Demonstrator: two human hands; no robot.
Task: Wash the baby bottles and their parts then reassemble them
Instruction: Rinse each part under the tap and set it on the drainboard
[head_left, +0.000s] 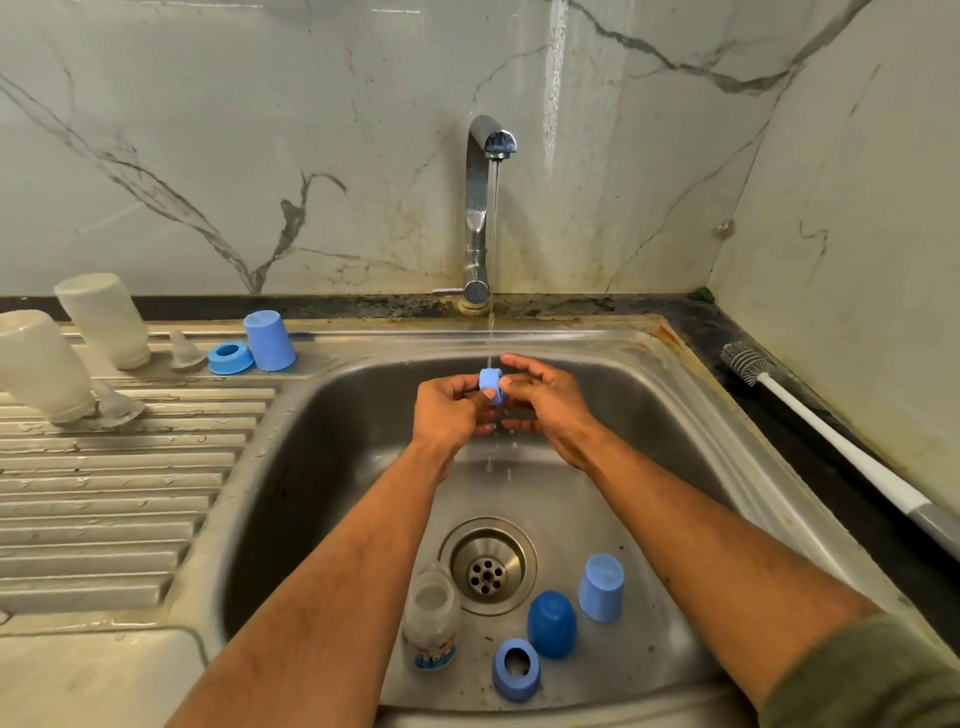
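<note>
**Blue ring under the tap**

You're pinching a blue collar ring (492, 385) w/ your left hand (451, 410) and right hand (545, 397), under the faucet (483, 208) stream, over the sink (691, 415). Below your arms: open bottle (431, 618), two blue caps, another ring (516, 669). Drainboard left holds two inverted bottles; bottle brush (831, 441) lies right.

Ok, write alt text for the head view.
Both hands hold a blue bottle ring under the running tap above a steel sink. A bottle, two caps and another ring lie by the drain; washed bottles stand inverted on the drainboard.
</note>
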